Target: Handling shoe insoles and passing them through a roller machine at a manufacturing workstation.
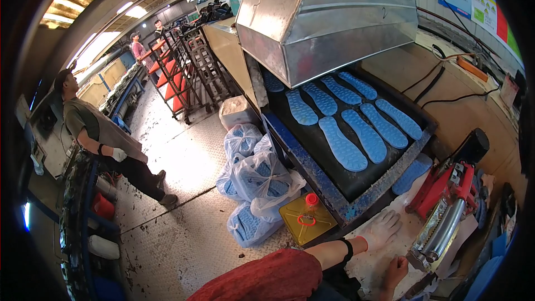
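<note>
My left hand (382, 228), in a pale glove, lies with its fingers stretched out on a light worktop (365, 256). Curled fingers close my bare right hand (397, 270) just nearer to me; whatever may be inside them is hidden. Right of both hands stands a red device with a shiny metal roller (447, 228). A blue insole (412, 174) lies beyond my left hand at the worktop's far side. Several more blue insoles (343, 144) lie in rows on a black, blue-edged conveyor bed (356, 184), under a sheet-metal hood (334, 17).
A yellow can (298, 212) with a red cap stands left of my forearm. Clear bags of blue pieces (259, 175) are piled on the metal floor (173, 212). A person (103, 117) stands at the left; dark racks (186, 72) and two people are farther back.
</note>
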{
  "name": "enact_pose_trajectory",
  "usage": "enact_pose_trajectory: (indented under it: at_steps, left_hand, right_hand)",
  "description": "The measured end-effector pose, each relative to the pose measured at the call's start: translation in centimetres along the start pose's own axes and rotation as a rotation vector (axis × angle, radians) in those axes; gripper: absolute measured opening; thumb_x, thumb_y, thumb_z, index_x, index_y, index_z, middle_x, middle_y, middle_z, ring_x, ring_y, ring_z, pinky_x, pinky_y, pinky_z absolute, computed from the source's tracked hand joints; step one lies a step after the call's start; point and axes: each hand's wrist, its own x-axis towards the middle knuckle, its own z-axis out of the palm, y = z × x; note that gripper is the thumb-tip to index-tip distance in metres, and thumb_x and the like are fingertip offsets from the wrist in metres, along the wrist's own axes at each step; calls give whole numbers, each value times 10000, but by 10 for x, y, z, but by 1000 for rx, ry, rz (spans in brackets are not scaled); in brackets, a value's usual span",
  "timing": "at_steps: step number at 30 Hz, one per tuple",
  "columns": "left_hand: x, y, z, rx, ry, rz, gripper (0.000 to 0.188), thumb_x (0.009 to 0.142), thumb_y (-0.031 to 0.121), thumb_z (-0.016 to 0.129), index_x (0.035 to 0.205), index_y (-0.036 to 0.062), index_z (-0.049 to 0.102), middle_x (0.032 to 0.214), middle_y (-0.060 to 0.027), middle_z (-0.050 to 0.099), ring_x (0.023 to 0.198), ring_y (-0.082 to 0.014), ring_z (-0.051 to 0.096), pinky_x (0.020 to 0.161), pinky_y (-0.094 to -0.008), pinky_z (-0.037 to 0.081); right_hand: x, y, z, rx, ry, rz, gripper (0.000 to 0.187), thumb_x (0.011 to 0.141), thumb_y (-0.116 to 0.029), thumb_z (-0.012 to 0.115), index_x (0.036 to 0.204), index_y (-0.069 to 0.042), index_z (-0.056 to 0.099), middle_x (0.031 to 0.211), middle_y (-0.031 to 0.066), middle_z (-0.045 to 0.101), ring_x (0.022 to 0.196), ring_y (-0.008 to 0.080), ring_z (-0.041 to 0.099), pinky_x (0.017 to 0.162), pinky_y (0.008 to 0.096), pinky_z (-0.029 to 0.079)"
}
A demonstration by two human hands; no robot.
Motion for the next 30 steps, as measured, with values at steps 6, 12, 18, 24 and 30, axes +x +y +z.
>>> enact_pose_trajectory:
  at_steps: [6,12,18,24,30]
  left_hand:
    - [-1,1,1,-25,-5,-12,467,854,276,572,1240,24,499,1300,-166,469,1261,-338,404,1101,-480,292]
    - [0,0,1,-36,8,-14,468,852,278,573,1238,24,502,1300,-168,470,1257,-337,408,1101,-480,293]
    - [2,-3,1,-24,18,-7,445,856,267,566,1225,25,511,1287,-168,481,1246,-333,418,1094,-475,301]
    - [3,1,18,38,71,16,430,852,264,547,1202,16,516,1252,-169,493,1219,-327,437,1087,-458,310]
    - [-3,-1,10,-35,72,44,434,845,237,551,1209,6,500,1232,-184,489,1224,-341,429,1087,-454,306]
  right_hand:
    - [-1,-16,-4,141,-37,93,144,910,-126,571,898,14,604,701,44,588,645,119,528,621,268,445]
    - [-1,-18,-5,157,-61,110,145,909,-129,569,902,12,599,717,48,591,644,123,524,626,274,443]
    - [3,-2,1,27,-27,34,111,866,-99,602,823,-9,555,672,51,546,605,128,501,590,290,433]
    - [3,18,-1,-56,2,-70,136,844,-79,605,774,-18,506,633,64,528,579,167,515,576,316,442]
    - [-9,-43,-20,-191,-100,-40,198,856,-208,602,900,-17,628,788,174,621,698,318,589,685,403,488]
